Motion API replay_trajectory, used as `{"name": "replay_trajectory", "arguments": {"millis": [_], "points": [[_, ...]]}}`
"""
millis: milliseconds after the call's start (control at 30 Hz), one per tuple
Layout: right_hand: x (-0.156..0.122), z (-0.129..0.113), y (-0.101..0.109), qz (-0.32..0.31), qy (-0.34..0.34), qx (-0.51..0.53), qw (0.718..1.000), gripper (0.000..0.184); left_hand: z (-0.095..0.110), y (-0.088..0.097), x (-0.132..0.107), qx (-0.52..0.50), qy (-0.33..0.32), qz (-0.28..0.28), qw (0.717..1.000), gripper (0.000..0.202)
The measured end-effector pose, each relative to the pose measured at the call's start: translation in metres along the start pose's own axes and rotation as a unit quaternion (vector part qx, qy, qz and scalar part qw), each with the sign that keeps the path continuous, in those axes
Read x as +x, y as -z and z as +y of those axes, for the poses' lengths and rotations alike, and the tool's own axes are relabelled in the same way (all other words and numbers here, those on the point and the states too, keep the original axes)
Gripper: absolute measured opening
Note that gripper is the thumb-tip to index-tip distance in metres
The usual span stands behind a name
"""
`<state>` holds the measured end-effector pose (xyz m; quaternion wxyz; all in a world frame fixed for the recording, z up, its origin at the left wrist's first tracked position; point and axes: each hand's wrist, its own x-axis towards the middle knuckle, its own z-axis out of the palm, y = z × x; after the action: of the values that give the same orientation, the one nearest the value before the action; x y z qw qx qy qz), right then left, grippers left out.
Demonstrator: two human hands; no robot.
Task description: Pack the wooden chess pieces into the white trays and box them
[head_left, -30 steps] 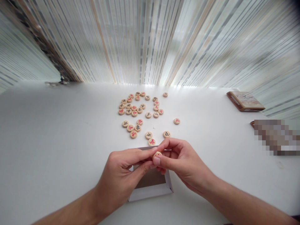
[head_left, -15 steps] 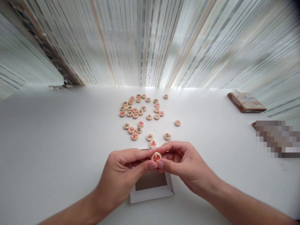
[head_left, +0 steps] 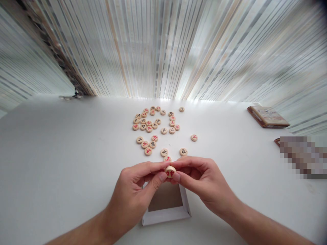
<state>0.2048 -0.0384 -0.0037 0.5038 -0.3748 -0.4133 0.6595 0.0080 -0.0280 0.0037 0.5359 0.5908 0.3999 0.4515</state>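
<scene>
Between the fingertips of both hands is a round Chinese chess piece (head_left: pixel 170 172) with a red character, its face tilted toward me. My left hand (head_left: pixel 143 182) pinches it from the left and my right hand (head_left: pixel 198 175) from the right, thumbs in front. Below them lies an open shallow box tray (head_left: pixel 166 217) with white walls and a brown bottom; the hands hide its far side. Just beyond the fingertips a red-marked piece (head_left: pixel 167 159) is partly covered. A black-marked piece (head_left: pixel 164 152) touches or nearly touches it.
Several more chess pieces, red and black, lie loosely on the white table (head_left: pixel 89 163), some in a ring-like cluster (head_left: pixel 149 123). A flat brown box (head_left: pixel 268 116) lies at the far right, a blurred-out item (head_left: pixel 304 158) nearer. A striped curtain (head_left: pixel 143 47) hangs behind the table.
The held piece has tipped, so its face shows more foreshortened and its upper edge shows. Both hands keep hold of it. The view has shifted slightly, with the table lower in the picture.
</scene>
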Motion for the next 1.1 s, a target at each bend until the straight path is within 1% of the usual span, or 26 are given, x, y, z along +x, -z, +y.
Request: {"name": "replay_trajectory", "arguments": {"millis": [100,167,267,333,400,500,600,700,767,833,933,1000,1100], "points": [[-0.001,0.0005,0.0009,0.013,0.069,-0.065,0.995,0.016,-0.0023,0.0005,-0.001,0.047,-0.03,0.017,0.998,0.023],[-0.0007,0.0005,0.0017,0.014,0.11,-0.103,0.988,0.017,-0.0033,0.0011,-0.0007,0.078,-0.061,0.022,0.995,0.022],[0.0002,0.0006,0.0022,0.01,0.142,-0.136,0.98,0.018,-0.0045,0.0025,0.0001,0.106,-0.106,0.029,0.988,0.026],[0.0004,0.001,0.0019,0.011,0.148,-0.134,0.98,0.019,-0.005,0.0031,0.0002,0.1,-0.115,0.029,0.988,0.028],[0.0002,0.0015,0.001,0.012,0.143,-0.114,0.983,0.02,-0.0051,0.0031,-0.0002,0.076,-0.106,0.028,0.991,0.029],[-0.0003,0.0018,-0.0008,0.0,0.121,-0.074,0.99,0.02,-0.0049,0.0022,-0.0005,0.019,-0.07,0.027,0.997,0.028],[0.0004,0.0016,-0.0021,-0.019,0.089,-0.037,0.995,0.017,-0.0042,0.0013,0.0,-0.052,-0.024,0.018,0.998,0.025],[0.002,0.0009,-0.0018,-0.022,0.046,-0.009,0.999,0.013,-0.0026,0.0009,0.0005,-0.098,0.003,0.004,0.995,0.022],[0.0026,0.0004,-0.0011,-0.018,0.018,0.002,1.0,0.016,-0.0015,0.0009,0.0005,-0.102,0.013,0.005,0.995,0.022],[0.0025,-0.0002,-0.0007,-0.009,0.0,0.006,1.0,0.023,-0.001,0.0009,0.0001,-0.1,0.019,0.009,0.995,0.022],[0.0011,-0.0005,-0.001,0.002,-0.003,0.009,1.0,0.027,-0.0014,0.001,-0.0005,-0.117,0.021,0.009,0.993,0.025],[0.0006,-0.0005,-0.0014,-0.004,-0.002,0.02,1.0,0.025,-0.0018,0.001,-0.0007,-0.118,0.017,0.009,0.993,0.027],[0.0013,-0.0004,-0.0016,-0.018,-0.021,0.046,0.999,0.02,-0.0013,0.0012,0.0,-0.082,-0.003,0.01,0.997,0.033]]}}
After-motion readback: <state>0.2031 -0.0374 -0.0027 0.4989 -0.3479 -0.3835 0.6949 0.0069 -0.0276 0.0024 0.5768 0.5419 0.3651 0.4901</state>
